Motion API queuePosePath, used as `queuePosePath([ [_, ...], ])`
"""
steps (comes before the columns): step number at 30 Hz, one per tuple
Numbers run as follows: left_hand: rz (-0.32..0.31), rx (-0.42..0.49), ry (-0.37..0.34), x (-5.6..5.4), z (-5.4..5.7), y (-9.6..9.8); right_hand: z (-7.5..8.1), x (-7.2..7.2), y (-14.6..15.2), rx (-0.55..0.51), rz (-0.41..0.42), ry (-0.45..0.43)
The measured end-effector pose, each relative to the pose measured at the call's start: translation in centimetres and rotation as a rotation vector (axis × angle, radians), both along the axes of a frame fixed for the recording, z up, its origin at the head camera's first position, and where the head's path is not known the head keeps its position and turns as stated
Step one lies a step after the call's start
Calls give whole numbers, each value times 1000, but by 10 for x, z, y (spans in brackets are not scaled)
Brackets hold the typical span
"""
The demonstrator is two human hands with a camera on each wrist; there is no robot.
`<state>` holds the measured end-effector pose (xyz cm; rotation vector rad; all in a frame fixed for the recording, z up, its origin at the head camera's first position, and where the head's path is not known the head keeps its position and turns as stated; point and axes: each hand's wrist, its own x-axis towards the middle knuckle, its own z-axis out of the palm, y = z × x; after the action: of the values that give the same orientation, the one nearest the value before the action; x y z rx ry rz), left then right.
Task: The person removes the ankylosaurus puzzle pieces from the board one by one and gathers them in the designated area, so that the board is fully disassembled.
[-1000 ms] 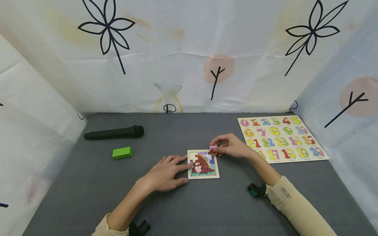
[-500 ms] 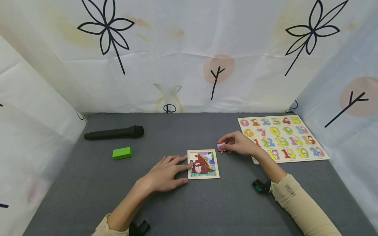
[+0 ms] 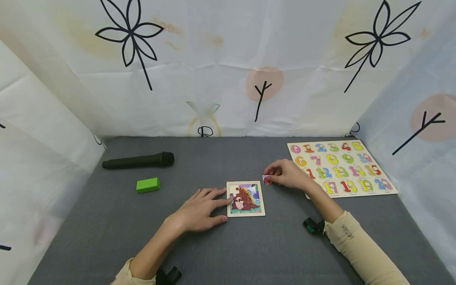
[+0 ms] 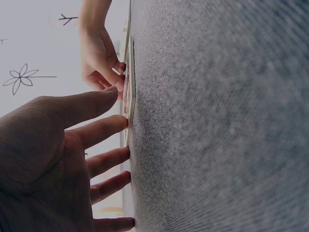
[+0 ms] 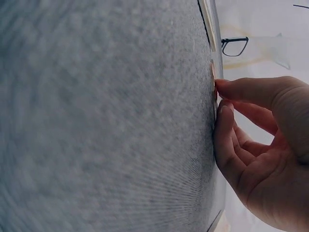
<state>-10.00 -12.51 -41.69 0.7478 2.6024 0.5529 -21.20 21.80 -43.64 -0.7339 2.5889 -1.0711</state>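
A small square jigsaw puzzle [image 3: 246, 199] in a pale wooden frame lies mid-table, with a reddish-brown spiky-backed animal pictured on it. At its upper left corner a pale patch shows. My left hand [image 3: 200, 209] lies spread at the frame's left side, index fingertip over the picture's left edge and thumb on the table. Just off the frame's upper right corner, my right hand [image 3: 286, 174] pinches a purple and dark red puzzle piece [image 3: 266, 179] between thumb and fingers, low at the table surface. In the right wrist view that piece [image 5: 215, 79] is seen edge-on at the thumb tip.
A number puzzle board [image 3: 342, 168] lies at the right, partly behind my right forearm. At the left are a black microphone [image 3: 137, 160] and a green block [image 3: 147, 185]. A printed white cloth [image 3: 228, 71] hangs behind the grey table [image 3: 228, 253].
My right hand has moved right with the puzzle piece, from over the frame's upper right corner to the table beside it. The left hand has stayed put.
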Motion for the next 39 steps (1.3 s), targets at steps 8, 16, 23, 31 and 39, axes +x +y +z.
queuePosePath([
  [8,10,-2,-5,1,1,0,-1,4,-1,-84,-32,-17],
  [16,19,-2,-8,1,1,0,0,15,-9,-175,7,-66],
  [23,20,-5,-14,0,1,1,1,23,-23,-258,61,-129],
  [31,21,-12,-26,-1,1,1,0,28,-45,-256,126,-167],
  [39,15,-5,-23,-2,-1,0,2,24,-67,-175,163,-168],
])
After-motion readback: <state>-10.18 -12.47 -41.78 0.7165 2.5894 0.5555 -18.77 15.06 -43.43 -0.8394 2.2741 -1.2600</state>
